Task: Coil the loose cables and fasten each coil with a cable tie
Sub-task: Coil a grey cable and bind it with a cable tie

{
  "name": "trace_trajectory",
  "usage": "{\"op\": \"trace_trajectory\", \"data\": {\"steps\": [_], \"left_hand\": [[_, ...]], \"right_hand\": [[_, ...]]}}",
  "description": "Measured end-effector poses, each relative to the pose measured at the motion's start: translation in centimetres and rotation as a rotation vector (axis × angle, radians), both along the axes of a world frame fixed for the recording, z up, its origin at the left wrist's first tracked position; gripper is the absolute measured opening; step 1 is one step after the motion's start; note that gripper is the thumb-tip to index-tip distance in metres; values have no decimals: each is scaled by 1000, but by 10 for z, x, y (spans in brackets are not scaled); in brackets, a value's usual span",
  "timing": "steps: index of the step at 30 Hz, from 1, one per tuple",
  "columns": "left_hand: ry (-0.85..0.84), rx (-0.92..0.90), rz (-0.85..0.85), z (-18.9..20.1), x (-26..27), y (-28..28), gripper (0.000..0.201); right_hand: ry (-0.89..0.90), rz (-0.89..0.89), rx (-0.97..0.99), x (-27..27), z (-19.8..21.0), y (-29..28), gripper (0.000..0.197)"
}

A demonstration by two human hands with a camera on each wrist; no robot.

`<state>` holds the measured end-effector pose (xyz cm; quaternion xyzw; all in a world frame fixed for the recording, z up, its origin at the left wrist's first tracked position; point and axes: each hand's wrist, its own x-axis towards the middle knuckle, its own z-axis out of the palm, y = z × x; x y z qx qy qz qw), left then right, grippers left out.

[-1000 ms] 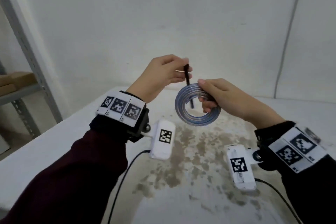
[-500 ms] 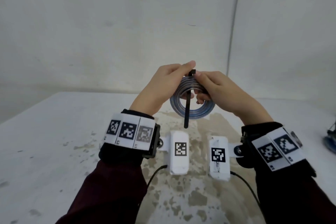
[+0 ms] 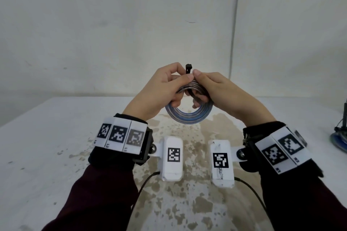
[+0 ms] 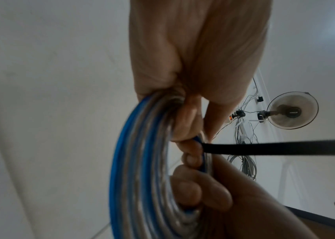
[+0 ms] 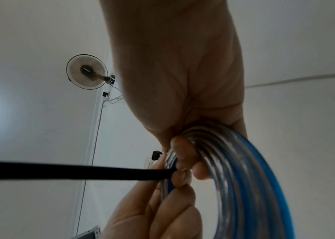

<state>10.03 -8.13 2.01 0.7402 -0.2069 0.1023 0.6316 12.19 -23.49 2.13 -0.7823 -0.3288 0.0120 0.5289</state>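
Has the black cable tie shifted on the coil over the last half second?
Yes. The cable tie now sticks its head up above the coil, pinched between left hand and right hand; earlier its strap hung down across the coil's opening.

Blue-and-clear striped cable coil (image 3: 188,116) (black cable tie (image 3: 188,70)), maroon sleeves (image 3: 105,193).

The head camera is looking forward and down from above. Both wrist cameras are sitting close beneath, pointing upward; all 3 are sharing the blue-and-clear coiled cable (image 3: 188,114) (image 4: 142,161) (image 5: 244,169).
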Motion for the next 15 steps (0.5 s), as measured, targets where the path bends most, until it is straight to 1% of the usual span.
{"op": "trace_trajectory", "data": {"steps": [2, 3, 4, 6, 7, 8, 10, 11, 12, 15], "left_hand": [[15, -31, 18, 0, 2, 0, 23], [22, -50, 30, 0, 2, 1, 24], [29, -72, 48, 0, 2, 2, 25], [40, -112, 85, 0, 3, 4, 26], [45, -126, 102, 0, 4, 5, 27], [49, -137, 115, -1, 4, 6, 27], [53, -150, 119, 0, 4, 6, 27], [55, -155, 111, 0, 4, 6, 27], [56, -158, 103, 0, 4, 5, 27], [37, -147, 109, 0, 4, 3, 25]], "right_hand": [[54, -60, 31, 3, -1, 0, 36], [39, -90, 52, 4, -2, -1, 28], [-23, -109, 57, 6, -1, -4, 23], [-242, -112, 4, 7, 2, -10, 32], [-328, -99, -39, 5, 4, -13, 35], [-373, -83, -74, 3, 6, -14, 33], [-397, -72, -84, 0, 7, -11, 20], [-410, -74, -58, -1, 7, -7, 12], [-416, -73, -10, -3, 7, -4, 10], [-367, -88, 143, -5, 7, 4, 24]]}}
